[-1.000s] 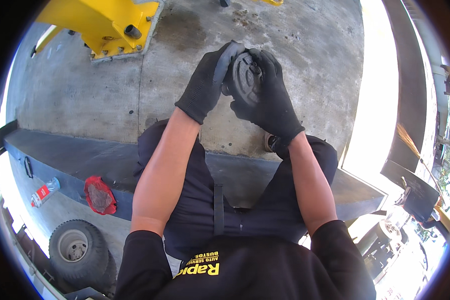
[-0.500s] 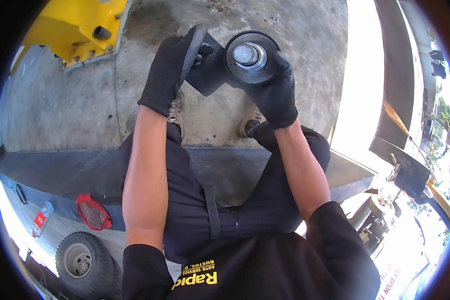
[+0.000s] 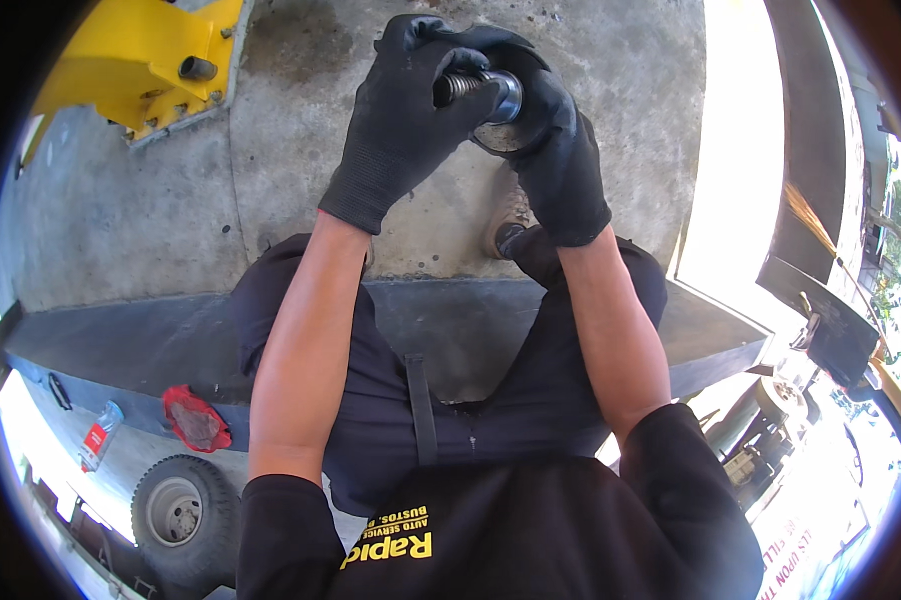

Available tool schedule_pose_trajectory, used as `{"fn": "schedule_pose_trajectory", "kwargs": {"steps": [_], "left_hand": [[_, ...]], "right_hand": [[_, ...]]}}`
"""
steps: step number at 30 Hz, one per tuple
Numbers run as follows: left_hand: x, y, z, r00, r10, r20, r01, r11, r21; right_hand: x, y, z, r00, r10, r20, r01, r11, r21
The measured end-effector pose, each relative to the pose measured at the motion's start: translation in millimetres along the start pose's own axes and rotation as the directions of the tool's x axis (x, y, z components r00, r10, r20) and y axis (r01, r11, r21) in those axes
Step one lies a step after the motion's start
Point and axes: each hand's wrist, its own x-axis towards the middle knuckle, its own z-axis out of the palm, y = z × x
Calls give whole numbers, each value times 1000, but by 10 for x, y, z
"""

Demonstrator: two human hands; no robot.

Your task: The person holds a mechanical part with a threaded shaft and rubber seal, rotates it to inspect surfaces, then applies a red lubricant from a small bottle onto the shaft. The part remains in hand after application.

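Our left hand point(image 3: 403, 125) curls thumb and fingers around the threaded shaft point(image 3: 460, 87) while our right hand point(image 3: 561, 170) clasps the dark disc point(image 3: 533, 120), above the concrete floor point(image 3: 311, 150); we do best keeping both firmly aligned.

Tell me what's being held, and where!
A round dark part: the black-gloved left hand curls around its silvery ridged metal stem, the black-gloved right hand holds its right side.
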Motion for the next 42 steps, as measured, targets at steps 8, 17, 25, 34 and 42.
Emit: {"fn": "schedule_pose_trajectory", "kwargs": {"steps": [8,17,25,34,42], "left_hand": [[-53,-15,198,985,172,12,-173,976,134],[-98,-165,138,939,-207,273,233,970,-68],[-72,20,156,999,28,29,-31,993,118],[-82,73,128,995,-83,55,87,993,-75],[-175,331,-296,989,109,-100,-107,994,25]], "right_hand": [[-89,-230,-17,974,192,-123,-145,937,317],[-37,-369,-118,917,399,-13,-364,850,382],[-95,-181,-115,990,-36,-133,46,996,72],[-88,-222,-77,991,48,-123,-6,947,322],[-121,-639,37,984,-177,-17,177,978,106]]}}
